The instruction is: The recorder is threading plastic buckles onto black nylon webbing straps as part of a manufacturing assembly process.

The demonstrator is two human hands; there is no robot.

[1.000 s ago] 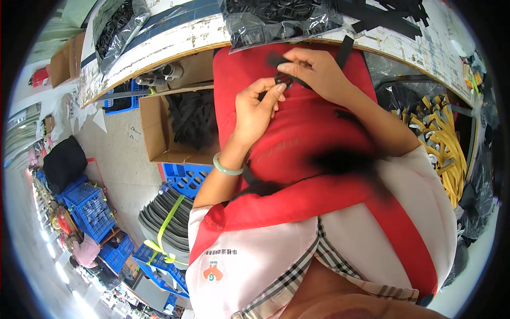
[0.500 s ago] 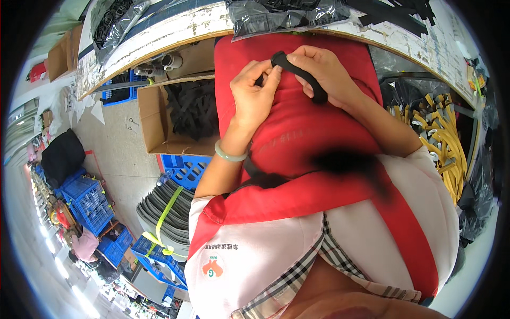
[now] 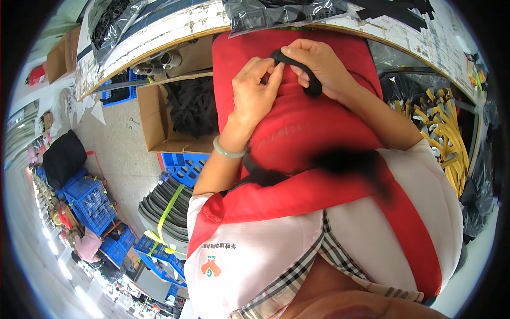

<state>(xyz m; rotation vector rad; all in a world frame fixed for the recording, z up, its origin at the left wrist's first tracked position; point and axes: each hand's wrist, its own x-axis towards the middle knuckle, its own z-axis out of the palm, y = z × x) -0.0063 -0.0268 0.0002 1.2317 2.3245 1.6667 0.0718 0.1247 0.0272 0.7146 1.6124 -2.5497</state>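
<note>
A black webbing strap [image 3: 304, 70] is between my two hands, above the red apron [image 3: 303, 122] on my lap. Thumb and finger of my right hand [image 3: 319, 64] pinch it near its far end, and the rest curves down to a looped end under that palm. My left hand [image 3: 256, 85] is closed with its fingertips pressed together at the strap's far left end. Whatever small piece sits between those left fingertips is hidden.
A worn white table [image 3: 175, 45] curves across the far side, carrying plastic bags of black parts [image 3: 287, 13]. On the left stands a cardboard box [image 3: 154, 119] of black straps. Yellow straps [image 3: 443, 143] hang at the right. Blue crates [image 3: 90, 202] and a bundled black stack [image 3: 167, 207] lie left.
My left fingers have moved slightly against the strap's far end. The strap has shifted a little up and left with my right hand.
</note>
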